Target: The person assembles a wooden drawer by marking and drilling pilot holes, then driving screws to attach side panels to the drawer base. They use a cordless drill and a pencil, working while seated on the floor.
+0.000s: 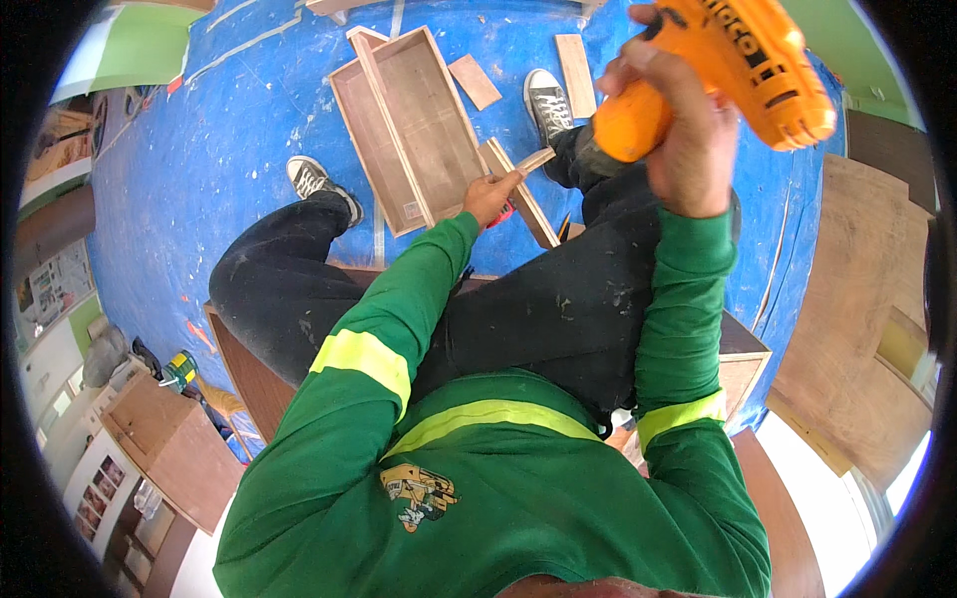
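Observation:
My right hand [693, 149] is wrapped round the handle of an orange cordless drill [733, 60], raised at the upper right. Its tip is not clear from here. My left hand [488, 198] is closed on a thin light wooden strip [536, 159] that sticks out past its fingers. Beside that hand a narrow wooden board [533, 217] stands slanted between my legs. A long open wooden drawer box [424, 125] lies just left of it, with a lengthwise board along its inside. Something red shows partly under my left hand.
Blue sheeting [249, 110] covers the floor. Two loose wood pieces, a short one [475, 82] and a longer one [575, 76], lie beyond the box. Large plywood sheets [842, 289] lean at the right. A wooden cabinet [169, 444] stands at the lower left.

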Available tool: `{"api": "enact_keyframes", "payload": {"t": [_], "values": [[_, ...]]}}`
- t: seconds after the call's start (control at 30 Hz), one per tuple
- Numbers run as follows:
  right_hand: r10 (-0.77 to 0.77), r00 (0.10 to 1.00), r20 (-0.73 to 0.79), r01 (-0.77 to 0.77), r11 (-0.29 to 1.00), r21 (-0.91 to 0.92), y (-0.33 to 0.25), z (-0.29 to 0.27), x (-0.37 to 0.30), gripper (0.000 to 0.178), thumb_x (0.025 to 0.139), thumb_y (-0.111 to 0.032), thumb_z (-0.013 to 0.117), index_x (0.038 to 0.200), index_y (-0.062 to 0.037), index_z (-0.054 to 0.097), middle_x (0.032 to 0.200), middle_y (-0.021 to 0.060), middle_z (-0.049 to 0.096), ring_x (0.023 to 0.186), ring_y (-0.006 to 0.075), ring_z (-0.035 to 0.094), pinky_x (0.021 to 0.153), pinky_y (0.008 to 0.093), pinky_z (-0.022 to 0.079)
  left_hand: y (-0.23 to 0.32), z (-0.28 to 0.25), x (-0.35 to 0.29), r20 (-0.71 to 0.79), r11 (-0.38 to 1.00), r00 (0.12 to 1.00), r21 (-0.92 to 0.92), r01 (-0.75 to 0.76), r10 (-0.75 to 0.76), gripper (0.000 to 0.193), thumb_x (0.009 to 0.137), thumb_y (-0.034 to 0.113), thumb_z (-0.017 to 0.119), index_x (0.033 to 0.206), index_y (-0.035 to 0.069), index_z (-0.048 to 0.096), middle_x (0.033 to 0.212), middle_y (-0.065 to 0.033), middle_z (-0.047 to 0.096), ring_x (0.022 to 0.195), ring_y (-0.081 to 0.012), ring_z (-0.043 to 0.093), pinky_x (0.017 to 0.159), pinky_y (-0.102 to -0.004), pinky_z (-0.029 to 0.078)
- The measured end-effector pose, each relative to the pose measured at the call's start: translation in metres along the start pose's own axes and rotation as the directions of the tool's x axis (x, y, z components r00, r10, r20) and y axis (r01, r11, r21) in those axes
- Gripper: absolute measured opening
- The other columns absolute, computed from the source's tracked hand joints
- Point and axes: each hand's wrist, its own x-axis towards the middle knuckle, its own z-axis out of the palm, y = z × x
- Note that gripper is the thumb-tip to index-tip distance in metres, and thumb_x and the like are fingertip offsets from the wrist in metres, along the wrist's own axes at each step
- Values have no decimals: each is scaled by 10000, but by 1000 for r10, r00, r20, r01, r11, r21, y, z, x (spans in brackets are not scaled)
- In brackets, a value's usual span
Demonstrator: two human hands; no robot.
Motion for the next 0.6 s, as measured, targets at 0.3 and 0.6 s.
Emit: {"api": "enact_keyframes", "payload": {"t": [0.3, 0.6], "values": [[310, 950, -47, -289, 923, 255, 32, -26, -3, 378, 960, -101, 673, 1299, 53, 607, 870, 81, 631, 772, 222, 675, 752, 372, 570, -50, 1, 64, 121, 984, 993, -173, 32, -11, 624, 988, 588, 772, 1227, 12, 792, 1106, -99, 766, 880, -200, 701, 826, -378, 576], [276, 961, -11, -255, 901, 350, 31, -13, -8, 297, 917, -111, 765, 1175, 0, 668, 817, 81, 665, 675, 221, 699, 642, 363, 584, 58, -111, -5, 245, 862, 952, -506, -36, 183, 631, 1014, 466, 780, 1373, -32, 635, 1133, -138, 737, 1034, -243, 773, 975, -431, 674]]}}
